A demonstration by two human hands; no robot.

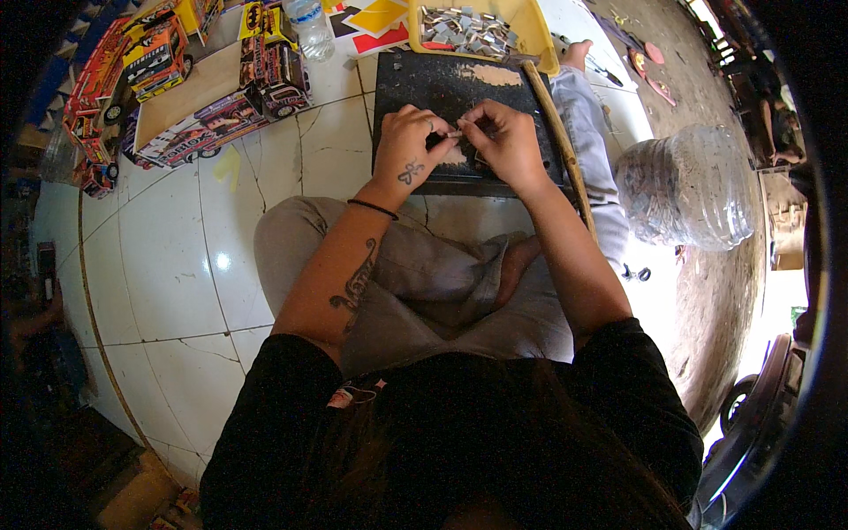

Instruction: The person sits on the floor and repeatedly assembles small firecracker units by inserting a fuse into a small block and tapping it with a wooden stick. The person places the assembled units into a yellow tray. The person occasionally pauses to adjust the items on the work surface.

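Note:
My left hand [409,152] and my right hand [505,143] meet over a black board [415,79] lying in front of my crossed legs. Both are closed, thumbs and fingertips pinching a small pale piece [456,133] between them. It is too small and too covered by the fingers to tell its kind. Beneath the hands, light brown patches [491,76] show on the board's worn surface. A wooden stick [555,132] lies along the board's right edge, close to my right hand.
Behind the board stands a yellow tray [539,40] with many small metallic pieces [465,32]. Colourful toy trucks [208,119] and a plastic bottle [309,28] are on the white tiles at far left. A large clear plastic container [685,187] sits at right. Other people are partly visible at both sides.

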